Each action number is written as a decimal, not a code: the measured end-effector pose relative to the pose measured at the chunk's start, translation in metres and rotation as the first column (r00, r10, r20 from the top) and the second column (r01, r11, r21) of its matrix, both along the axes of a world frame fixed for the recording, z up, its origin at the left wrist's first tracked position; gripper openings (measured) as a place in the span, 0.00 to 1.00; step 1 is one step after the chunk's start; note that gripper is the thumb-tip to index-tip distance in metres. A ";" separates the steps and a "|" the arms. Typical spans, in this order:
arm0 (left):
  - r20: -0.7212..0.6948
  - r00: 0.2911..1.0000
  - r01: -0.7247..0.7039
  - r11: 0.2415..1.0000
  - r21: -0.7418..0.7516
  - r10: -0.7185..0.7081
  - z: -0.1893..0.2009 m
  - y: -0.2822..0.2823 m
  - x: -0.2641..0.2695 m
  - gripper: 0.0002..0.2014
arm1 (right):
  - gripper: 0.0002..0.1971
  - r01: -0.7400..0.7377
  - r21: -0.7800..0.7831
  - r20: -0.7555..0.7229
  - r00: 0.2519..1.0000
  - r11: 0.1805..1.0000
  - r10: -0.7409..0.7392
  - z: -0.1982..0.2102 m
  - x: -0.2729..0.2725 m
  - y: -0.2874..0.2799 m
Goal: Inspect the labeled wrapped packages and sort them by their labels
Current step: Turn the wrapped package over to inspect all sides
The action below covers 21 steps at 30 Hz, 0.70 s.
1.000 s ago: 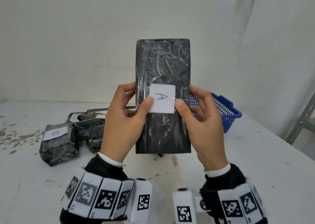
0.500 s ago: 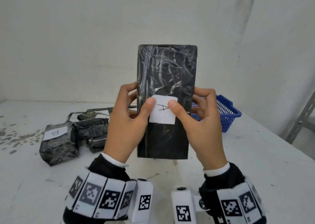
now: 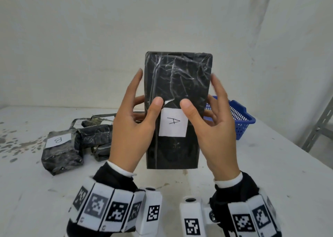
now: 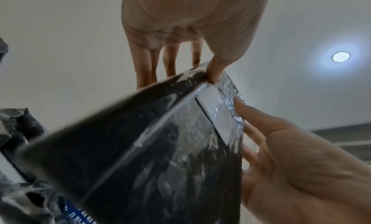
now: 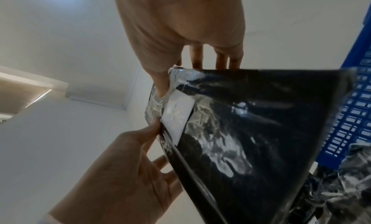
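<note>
I hold a black package wrapped in clear film (image 3: 178, 78) upright above the table. Its white label marked A (image 3: 173, 122) faces me. My left hand (image 3: 137, 125) grips its left edge, thumb on the front just above the label, fingers behind. My right hand (image 3: 214, 128) holds the right edge the same way. On both hands some fingers stretch out past the package's edges. The left wrist view shows the package (image 4: 160, 164) from below with my left thumb on it; the right wrist view shows the package (image 5: 261, 132) and label (image 5: 176, 116).
On the white table (image 3: 252, 173) at the left lies a wrapped package labelled B (image 3: 61, 152), with a pile of more dark wrapped packages (image 3: 97, 132) behind it. A blue plastic basket (image 3: 239, 117) stands at the back right. A grey metal shelf post (image 3: 320, 127) is at the far right.
The package has sunk a little and shifted right between my hands. My thumbs have moved off the label to just above it, and my fingers have straightened out.
</note>
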<state>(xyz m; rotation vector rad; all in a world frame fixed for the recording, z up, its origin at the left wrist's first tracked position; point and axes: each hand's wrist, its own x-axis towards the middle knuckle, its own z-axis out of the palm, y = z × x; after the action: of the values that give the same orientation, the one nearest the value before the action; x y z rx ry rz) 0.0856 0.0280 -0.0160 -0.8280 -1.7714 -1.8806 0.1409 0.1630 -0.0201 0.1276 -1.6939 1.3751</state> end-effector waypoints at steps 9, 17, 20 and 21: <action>0.012 0.999 0.038 0.999 0.014 -0.039 -0.001 0.004 0.004 0.24 | 0.25 0.002 -0.030 -0.054 0.999 1.000 -0.003 0.004 -0.001 -0.002; 0.066 0.995 0.063 0.993 0.100 -0.070 0.004 0.001 0.007 0.15 | 0.19 -0.013 -0.041 -0.056 0.998 0.999 0.010 0.005 -0.003 -0.001; 0.082 0.995 0.053 0.990 0.131 -0.064 0.006 -0.002 0.005 0.14 | 0.17 -0.002 -0.041 -0.037 0.999 0.999 0.001 0.006 -0.004 0.000; 0.087 0.994 0.051 0.989 0.140 -0.064 0.006 -0.002 0.006 0.14 | 0.16 0.004 -0.039 -0.029 1.000 0.999 -0.006 0.006 -0.005 0.000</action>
<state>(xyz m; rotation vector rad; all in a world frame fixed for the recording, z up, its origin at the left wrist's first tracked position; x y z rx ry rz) 0.0912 0.0262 -0.0098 -0.7610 -1.6629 -2.0823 0.1362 0.1633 -0.0143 0.1203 -1.6414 1.3958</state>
